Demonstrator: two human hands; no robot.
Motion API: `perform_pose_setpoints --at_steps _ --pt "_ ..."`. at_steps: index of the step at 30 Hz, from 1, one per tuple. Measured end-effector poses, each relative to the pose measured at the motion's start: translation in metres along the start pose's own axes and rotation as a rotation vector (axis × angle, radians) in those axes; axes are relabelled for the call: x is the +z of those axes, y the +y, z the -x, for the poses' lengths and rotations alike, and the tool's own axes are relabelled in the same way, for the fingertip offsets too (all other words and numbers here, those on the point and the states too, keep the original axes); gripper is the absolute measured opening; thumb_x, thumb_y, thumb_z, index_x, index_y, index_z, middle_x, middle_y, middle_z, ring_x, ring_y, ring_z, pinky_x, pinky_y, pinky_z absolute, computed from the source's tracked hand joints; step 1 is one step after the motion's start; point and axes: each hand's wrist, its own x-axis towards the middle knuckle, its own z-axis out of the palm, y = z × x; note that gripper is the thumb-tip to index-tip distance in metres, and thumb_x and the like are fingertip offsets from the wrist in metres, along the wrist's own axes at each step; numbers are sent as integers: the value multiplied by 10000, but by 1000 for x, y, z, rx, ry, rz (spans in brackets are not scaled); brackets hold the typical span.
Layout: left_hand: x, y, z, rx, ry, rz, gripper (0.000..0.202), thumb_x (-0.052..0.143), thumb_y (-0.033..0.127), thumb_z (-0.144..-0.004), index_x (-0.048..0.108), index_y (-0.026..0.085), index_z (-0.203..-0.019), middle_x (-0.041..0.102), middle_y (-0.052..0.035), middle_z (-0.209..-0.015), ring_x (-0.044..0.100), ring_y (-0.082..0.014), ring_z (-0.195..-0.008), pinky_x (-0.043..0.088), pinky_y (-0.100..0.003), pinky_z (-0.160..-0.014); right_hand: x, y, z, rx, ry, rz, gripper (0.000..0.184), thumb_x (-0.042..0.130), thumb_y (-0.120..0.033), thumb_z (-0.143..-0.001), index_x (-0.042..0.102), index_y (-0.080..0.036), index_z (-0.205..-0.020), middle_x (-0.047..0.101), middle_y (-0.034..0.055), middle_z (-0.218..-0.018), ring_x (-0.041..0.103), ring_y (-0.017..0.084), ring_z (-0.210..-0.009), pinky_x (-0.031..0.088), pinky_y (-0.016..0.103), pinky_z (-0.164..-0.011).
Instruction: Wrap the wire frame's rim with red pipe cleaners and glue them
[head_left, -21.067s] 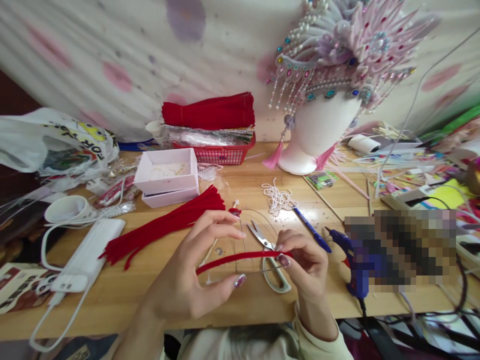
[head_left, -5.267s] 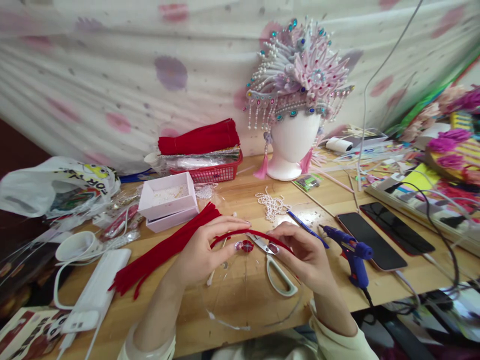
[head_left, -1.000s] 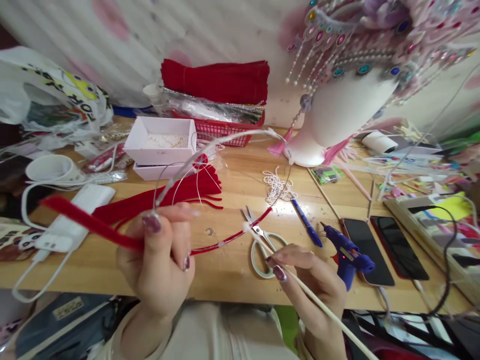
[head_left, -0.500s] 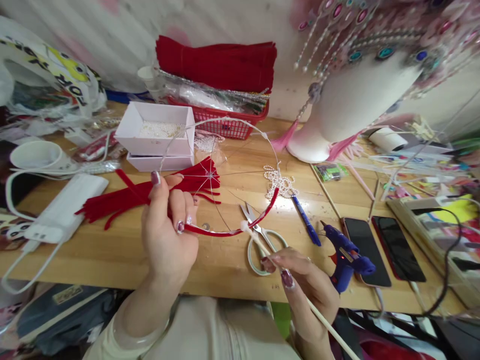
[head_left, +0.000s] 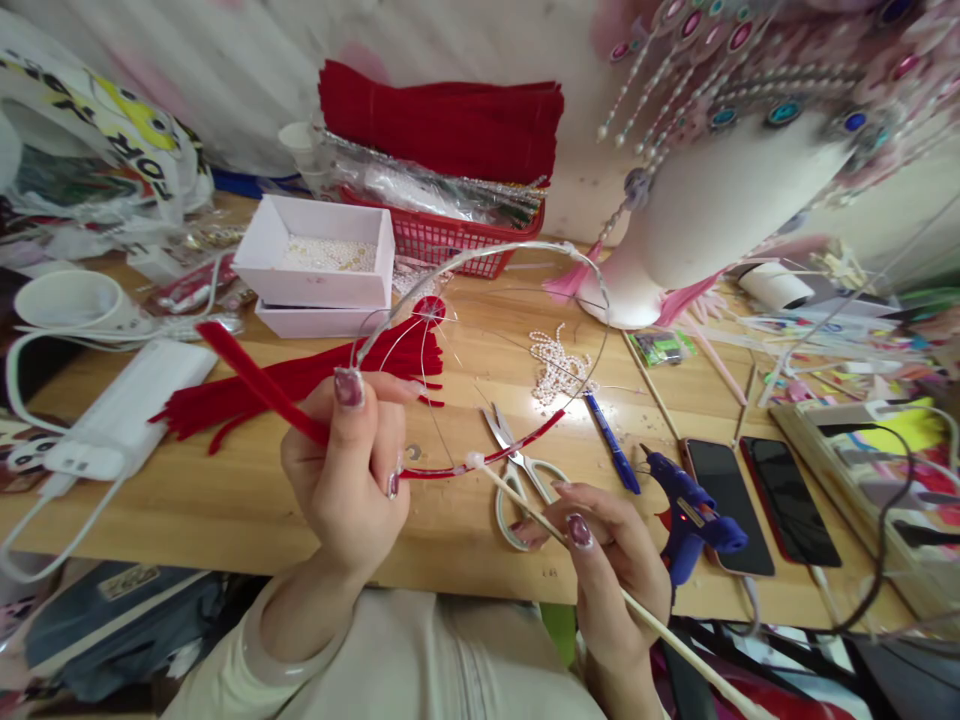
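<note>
Both my hands are full; my left hand (head_left: 346, 470) is closed tightly on a wire hoop (head_left: 551, 246) and a red fuzzy strip (head_left: 255, 382), held up above the wooden table (head_left: 450, 545); one end of the strip juts out to the left of my fist, and red lines the hoop's lower rim on the other side of it; thin wires spread from a red disc (head_left: 430, 311) inside the hoop; my right hand (head_left: 607, 560) pinches a pale stick (head_left: 679, 645) between thumb and fingers, its whitish tip at the red-lined rim, though I cannot tell whether it presses there; scissors (head_left: 517, 458) lie open on the table behind the stick; beyond them are a heap of pearl strings (head_left: 559, 370) and a blue pen (head_left: 613, 445); a glue gun (head_left: 686, 515) sits near my right hand.
</note>
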Motion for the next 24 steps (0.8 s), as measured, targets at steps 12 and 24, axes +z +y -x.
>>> perform_pose_setpoints --at_steps 12,24 --pt "-7 -4 7 134 -15 -81 288 650 324 -943 731 213 -690 284 107 -344 200 -52 -308 493 -297 -591 7 4 -2 90 -23 -135 229 545 -218 -1027 727 -272 -1156 768 20 -684 757 182 -563 598 247 -511" --pt "-15 -6 12 218 -3 -149 282 632 340 -970 741 192 -755 364 87 -377 243 -56 -322 245 -274 -364 11 15 6 109 -45 -118 266 514 -344 -1038 737 -212 -1097 802 75 -758 730 210 -564 562 299 -476"
